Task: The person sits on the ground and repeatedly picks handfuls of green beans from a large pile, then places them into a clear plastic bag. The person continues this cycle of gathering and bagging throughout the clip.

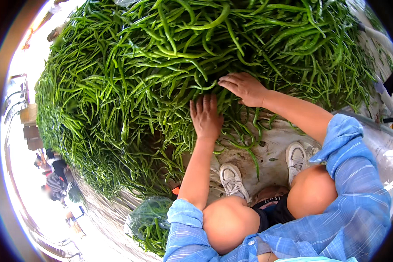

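A large heap of long, thin green chili peppers (131,83) spreads before me. My left hand (206,117) lies back-up on the near edge of the heap, its fingers stretched out over the peppers and holding nothing. Just right of it and slightly farther off, my right hand (244,89) reaches leftward across the pile. Its fingers are extended, with the tips against a curved pepper; I see no pepper enclosed in it. Several loose peppers (254,161) trail from the heap onto the pale sheet (273,144) below my hands.
My white shoes (234,180) stand on the sheet, close to the heap. At the lower left sits a clear plastic bag (150,214) with green peppers in it. Other people (54,181) are at the far left. Pale tubes (386,41) run along the right edge.
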